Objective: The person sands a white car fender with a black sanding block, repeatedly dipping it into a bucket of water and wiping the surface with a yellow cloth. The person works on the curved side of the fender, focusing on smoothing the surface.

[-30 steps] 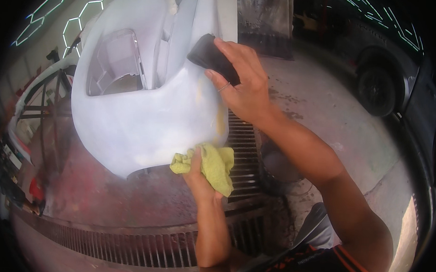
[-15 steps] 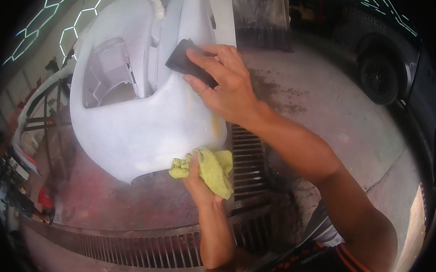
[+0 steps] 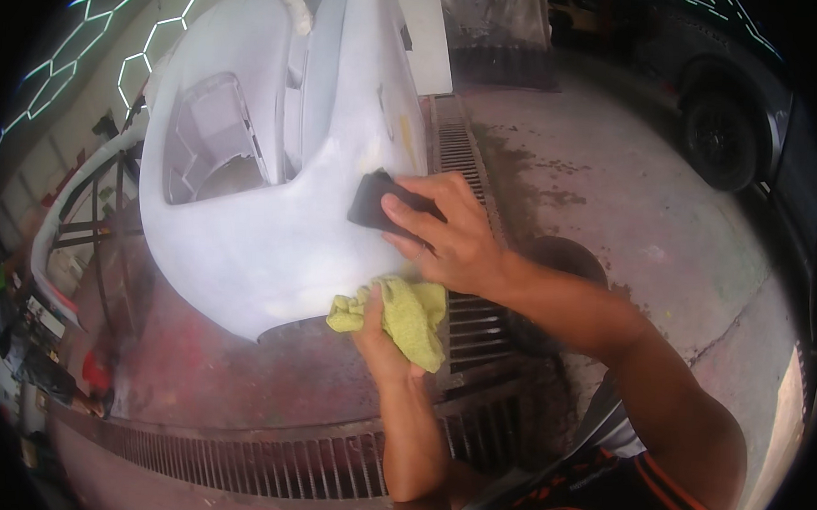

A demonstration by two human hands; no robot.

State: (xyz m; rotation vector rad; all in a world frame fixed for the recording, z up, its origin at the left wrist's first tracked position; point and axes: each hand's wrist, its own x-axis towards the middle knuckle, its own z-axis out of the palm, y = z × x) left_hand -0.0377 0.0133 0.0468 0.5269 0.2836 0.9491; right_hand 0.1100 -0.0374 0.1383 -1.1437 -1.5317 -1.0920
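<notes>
Head view: the right hand (image 3: 465, 247) grips a black rectangular block (image 3: 373, 201) against a pale-grey, curved body panel (image 3: 236, 247) at 10 o'clock from view centre. At 6 o'clock, the left hand (image 3: 386, 352) holds a crumpled yellow-green cloth (image 3: 413, 321) beside the panel's lower edge.

the person wears a black top (image 3: 598, 506) with paired orange stripes curving along its edges, orange patches on the front and small pale print beside them. both forearms are bare, without gloves. a thin ring (image 3: 419, 254) circles one digit of the right hand (image 3: 464, 244). below, smooth grey cloth (image 3: 621, 435) shows, perhaps trousers, though shadow blurs it.
</notes>
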